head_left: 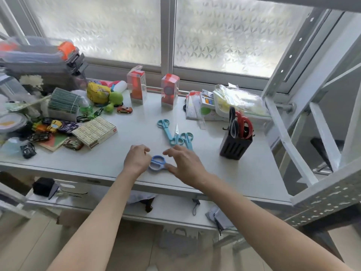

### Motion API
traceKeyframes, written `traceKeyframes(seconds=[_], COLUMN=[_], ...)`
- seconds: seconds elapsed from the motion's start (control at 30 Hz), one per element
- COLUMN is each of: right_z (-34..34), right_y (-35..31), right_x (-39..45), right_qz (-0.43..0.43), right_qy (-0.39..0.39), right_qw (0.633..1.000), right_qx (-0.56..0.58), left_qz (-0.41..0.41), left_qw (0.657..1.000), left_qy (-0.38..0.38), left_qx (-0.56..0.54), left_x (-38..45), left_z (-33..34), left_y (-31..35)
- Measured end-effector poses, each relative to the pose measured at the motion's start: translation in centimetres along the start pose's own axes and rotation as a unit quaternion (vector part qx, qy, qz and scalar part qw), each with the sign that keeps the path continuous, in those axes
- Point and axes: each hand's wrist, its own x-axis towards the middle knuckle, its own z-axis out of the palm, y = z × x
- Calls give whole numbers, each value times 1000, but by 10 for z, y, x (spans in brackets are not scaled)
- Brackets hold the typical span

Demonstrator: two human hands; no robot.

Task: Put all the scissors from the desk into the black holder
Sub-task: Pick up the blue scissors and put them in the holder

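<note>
At the left of the frame a clutter of toy cars, boxes and a card stack is seen on the desk (pixel 109 159), none of it part of the job. Just left of centre, the left hand (pixel 136 160) is curled loosely at the handle loops of the blue scissors (pixel 157 163), which lie flat near the desk's front edge; whether its fingers actually touch the loops cannot be told. Immediately to the right, the right hand (pixel 182 163) is spread with fingers open above the same pair, nothing yet being held by it. The step in hand is judged to be the pick-up of this pair. Above the hands, in the middle of the frame, the teal scissors (pixel 166 131) are left lying in a crossed heap with small white-bladed ones (pixel 177 132). Further right, the black holder (pixel 235 147) stands upright, with red-handled (pixel 243 124) and dark-handled scissors (pixel 232 119) already set in it. A firm closing on the blue handles is called for next, then a carry rightward and a blades-down drop into a free slot.
</note>
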Motion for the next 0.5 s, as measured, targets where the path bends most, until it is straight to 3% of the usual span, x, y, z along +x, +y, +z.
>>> traceKeyframes(seconds=[0.13,0.27,0.4,0.5], right_z=[23,26,27,29], right_y=[-18,-24,-16,-4], right_x=[24,34,27,12], right_qz=[23,50,50,44], right_qy=[-73,-99,-95,-51], right_qw=[991,986,990,996], right_qx=[-108,-125,-91,-66], left_qz=[10,18,-1,-6], left_qw=[999,1000,995,976], left_qy=[14,-2,-54,-115], left_qx=[32,1,-85,-183], left_x=[-13,-15,-13,-23], left_z=[6,5,0,-6], left_y=[-9,-10,-8,1])
